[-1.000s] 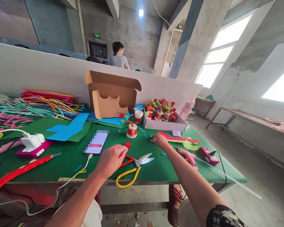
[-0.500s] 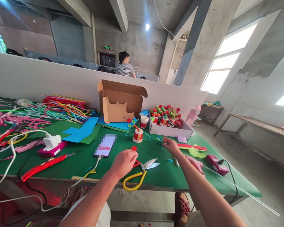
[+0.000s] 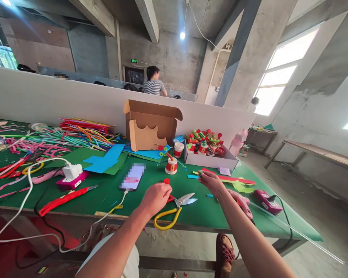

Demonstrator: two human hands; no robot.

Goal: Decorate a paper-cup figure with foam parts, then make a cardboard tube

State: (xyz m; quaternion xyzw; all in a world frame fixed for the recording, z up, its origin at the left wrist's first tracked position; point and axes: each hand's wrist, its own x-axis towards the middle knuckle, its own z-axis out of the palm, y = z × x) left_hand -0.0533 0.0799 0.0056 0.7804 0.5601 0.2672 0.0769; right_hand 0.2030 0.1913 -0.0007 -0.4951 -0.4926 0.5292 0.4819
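Note:
My left hand (image 3: 157,197) is closed in a pinch, and a small red paper disc (image 3: 166,181) shows above its fingertips. Beneath and beside that hand lie scissors (image 3: 167,224) with one yellow and one red handle, blades spread. My right hand (image 3: 211,181) pinches short paper strips; a blue strip (image 3: 193,177) and a yellow-green end stick out to the left of its fingers. Behind my hands stands a red and white paper-cup figure (image 3: 171,166) with spring-folded arms and neck. Red and lime paper strips (image 3: 243,180) lie beyond my right hand.
A white box (image 3: 208,160) holds several similar figures. Around lie a phone (image 3: 132,177), a red-handled cutter (image 3: 64,200), a pink glue gun (image 3: 242,204), purple power sockets (image 3: 268,201), blue paper (image 3: 104,159) and a cardboard box (image 3: 153,116). A person (image 3: 155,83) is beyond the partition.
The strips at my right hand have turned from slanted to nearly level, with more of the blue one showing. My left hand keeps the red disc. The view has shifted slightly.

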